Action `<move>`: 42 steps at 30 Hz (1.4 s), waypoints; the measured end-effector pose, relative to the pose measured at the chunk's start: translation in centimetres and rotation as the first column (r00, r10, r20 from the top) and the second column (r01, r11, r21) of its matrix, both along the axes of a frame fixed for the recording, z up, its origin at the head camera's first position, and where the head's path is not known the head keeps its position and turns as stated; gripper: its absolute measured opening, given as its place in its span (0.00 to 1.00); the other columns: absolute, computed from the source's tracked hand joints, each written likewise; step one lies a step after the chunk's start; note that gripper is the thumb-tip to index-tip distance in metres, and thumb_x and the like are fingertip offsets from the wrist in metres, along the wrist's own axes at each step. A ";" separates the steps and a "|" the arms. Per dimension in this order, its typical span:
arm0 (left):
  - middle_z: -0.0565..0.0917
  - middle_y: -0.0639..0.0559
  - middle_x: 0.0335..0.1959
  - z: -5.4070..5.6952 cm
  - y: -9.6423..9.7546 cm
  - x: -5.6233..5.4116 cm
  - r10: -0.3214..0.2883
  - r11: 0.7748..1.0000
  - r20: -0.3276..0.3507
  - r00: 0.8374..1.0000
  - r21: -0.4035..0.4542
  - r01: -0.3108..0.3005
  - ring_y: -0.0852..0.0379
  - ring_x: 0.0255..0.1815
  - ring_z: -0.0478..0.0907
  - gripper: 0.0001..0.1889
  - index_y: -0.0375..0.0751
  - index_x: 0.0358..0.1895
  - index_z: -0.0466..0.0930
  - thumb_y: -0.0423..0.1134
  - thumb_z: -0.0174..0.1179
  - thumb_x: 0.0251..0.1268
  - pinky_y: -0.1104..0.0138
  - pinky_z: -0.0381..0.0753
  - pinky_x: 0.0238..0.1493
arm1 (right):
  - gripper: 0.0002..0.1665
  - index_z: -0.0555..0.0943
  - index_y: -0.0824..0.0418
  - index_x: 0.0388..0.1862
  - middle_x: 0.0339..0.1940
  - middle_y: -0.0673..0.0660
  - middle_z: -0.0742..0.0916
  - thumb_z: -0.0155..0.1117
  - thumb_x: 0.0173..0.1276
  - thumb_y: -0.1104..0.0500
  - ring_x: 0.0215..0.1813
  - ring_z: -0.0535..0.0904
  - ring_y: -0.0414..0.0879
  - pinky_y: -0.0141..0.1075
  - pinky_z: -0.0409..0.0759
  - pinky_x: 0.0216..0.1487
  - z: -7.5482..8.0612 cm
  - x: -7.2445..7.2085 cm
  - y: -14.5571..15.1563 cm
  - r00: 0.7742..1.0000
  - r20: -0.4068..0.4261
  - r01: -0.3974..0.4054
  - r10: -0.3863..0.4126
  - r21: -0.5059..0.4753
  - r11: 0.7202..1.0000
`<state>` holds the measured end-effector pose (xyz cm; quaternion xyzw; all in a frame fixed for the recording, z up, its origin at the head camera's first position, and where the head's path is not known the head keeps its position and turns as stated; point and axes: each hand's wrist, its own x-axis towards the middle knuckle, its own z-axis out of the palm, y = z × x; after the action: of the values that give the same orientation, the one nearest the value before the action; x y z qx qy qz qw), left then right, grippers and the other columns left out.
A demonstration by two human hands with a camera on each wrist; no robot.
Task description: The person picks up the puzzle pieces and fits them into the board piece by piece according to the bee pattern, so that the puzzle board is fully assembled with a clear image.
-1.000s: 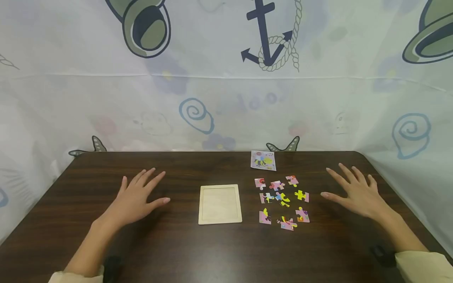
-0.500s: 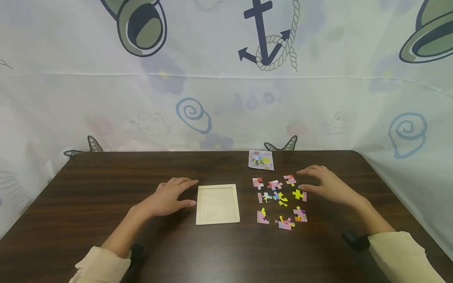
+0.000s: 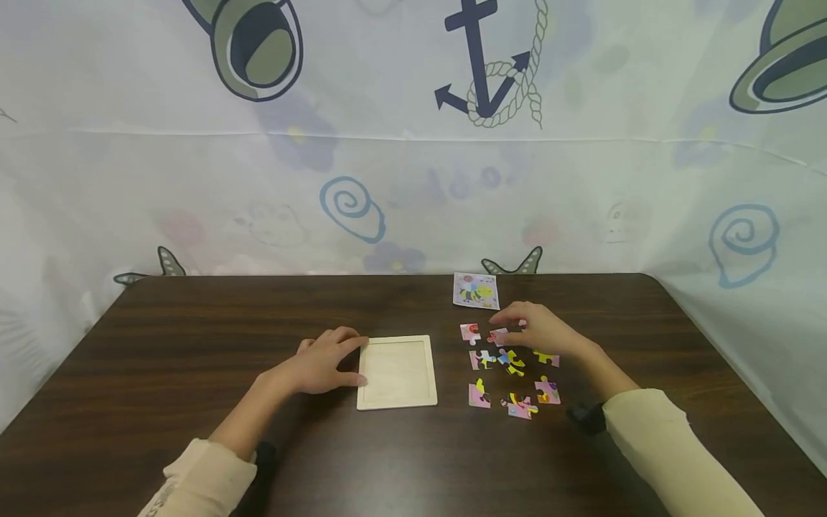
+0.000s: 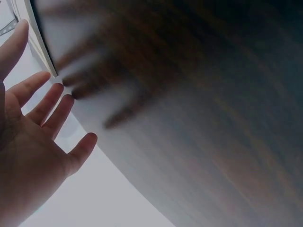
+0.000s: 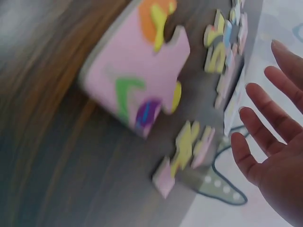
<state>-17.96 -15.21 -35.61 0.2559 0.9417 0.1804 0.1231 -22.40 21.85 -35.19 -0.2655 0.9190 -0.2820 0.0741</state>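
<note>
My left hand (image 3: 321,362) is at the left side of a square, pale wooden puzzle tray (image 3: 362,395), thumb and fingers at its edge. In the left wrist view its fingers are spread, with the tray's edge just past the fingertips. My right hand (image 3: 543,332) hovers over the back row of loose jigsaw pieces, hiding part of that row. Its fingertips are near a pink-and-red jigsaw piece (image 3: 497,337); contact cannot be made out. In the right wrist view the fingers (image 5: 267,113) look loosely extended with nothing held, and a pink corner piece (image 5: 128,71) looms large.
Several jigsaw pieces lie apart in rough rows, including a pink-and-yellow one (image 3: 479,395) and a front one (image 3: 520,407). A bee picture card (image 3: 476,291) lies at the back edge of the dark wooden table (image 3: 226,309). A patterned cloth (image 3: 413,172) hangs behind.
My left hand has come rightward from the open table to the tray's left edge. My right hand has moved left from the table's right side to above the back pieces.
</note>
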 end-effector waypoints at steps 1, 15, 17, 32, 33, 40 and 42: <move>0.64 0.39 0.61 0.0 0.0 0.0 0.000 1.000 -0.001 1.000 -0.002 0.000 0.38 0.61 0.60 0.35 0.39 0.64 0.64 0.54 0.60 0.57 0.36 0.56 0.50 | 0.19 0.80 0.65 0.48 0.45 0.58 0.81 0.65 0.60 0.58 0.48 0.72 0.55 0.51 0.72 0.49 -0.2 -0.2 -0.3 1.000 0.004 -0.003 0.003 -0.004 1.000; 0.61 0.38 0.64 -0.4 0.1 -0.5 -0.009 1.000 -0.010 1.000 -0.020 0.009 0.37 0.64 0.57 0.36 0.38 0.67 0.61 0.52 0.59 0.59 0.36 0.54 0.54 | 0.14 0.82 0.65 0.42 0.39 0.56 0.82 0.67 0.57 0.60 0.44 0.74 0.50 0.47 0.71 0.49 -1.6 -2.3 -3.1 0.999 -0.021 -0.045 0.046 0.043 0.998; 0.60 0.38 0.65 -0.5 0.1 -0.6 -0.009 1.000 -0.010 1.000 -0.021 0.009 0.37 0.64 0.56 0.36 0.37 0.67 0.60 0.52 0.59 0.59 0.36 0.53 0.54 | 0.13 0.82 0.63 0.41 0.39 0.55 0.81 0.68 0.56 0.60 0.43 0.73 0.50 0.47 0.70 0.48 -1.7 -2.4 -3.2 0.999 -0.028 -0.043 0.045 0.060 0.997; 0.59 0.38 0.66 -0.8 -0.2 -1.0 -0.018 1.000 0.010 1.000 0.013 0.018 0.38 0.66 0.54 0.35 0.36 0.67 0.59 0.50 0.58 0.61 0.36 0.51 0.57 | 0.11 0.80 0.62 0.37 0.38 0.54 0.81 0.68 0.54 0.62 0.45 0.72 0.51 0.53 0.65 0.49 -1.9 -2.8 -3.4 1.000 0.007 0.006 -0.007 0.081 0.997; 0.60 0.38 0.66 -0.8 -0.2 -1.0 -0.019 1.000 0.006 1.000 0.012 0.019 0.38 0.66 0.54 0.35 0.36 0.67 0.60 0.50 0.58 0.61 0.36 0.51 0.57 | 0.11 0.80 0.61 0.37 0.38 0.54 0.81 0.68 0.54 0.62 0.45 0.72 0.51 0.53 0.65 0.49 -1.9 -2.8 -3.4 1.000 0.006 0.008 -0.008 0.083 0.996; 0.60 0.38 0.66 -1.0 -0.2 -0.9 -0.026 1.000 -0.022 0.999 0.006 0.026 0.38 0.67 0.54 0.34 0.36 0.66 0.60 0.49 0.59 0.60 0.37 0.50 0.58 | 0.09 0.80 0.60 0.35 0.36 0.52 0.80 0.68 0.54 0.61 0.44 0.71 0.50 0.54 0.62 0.48 -1.8 -2.7 -3.5 1.000 0.000 0.009 -0.009 0.097 0.995; 0.60 0.37 0.66 -1.0 -0.2 -0.9 -0.026 1.000 -0.024 0.999 0.003 0.026 0.38 0.67 0.54 0.34 0.36 0.66 0.60 0.49 0.59 0.60 0.37 0.50 0.59 | 0.09 0.79 0.60 0.34 0.35 0.52 0.80 0.68 0.54 0.61 0.44 0.71 0.50 0.54 0.62 0.47 -1.7 -2.7 -3.5 1.000 0.001 0.009 -0.009 0.103 0.995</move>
<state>-18.90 -15.40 -36.62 0.2706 0.9393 0.1775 0.1138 -25.12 18.37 -36.94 -0.2572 0.9333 -0.2348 0.0872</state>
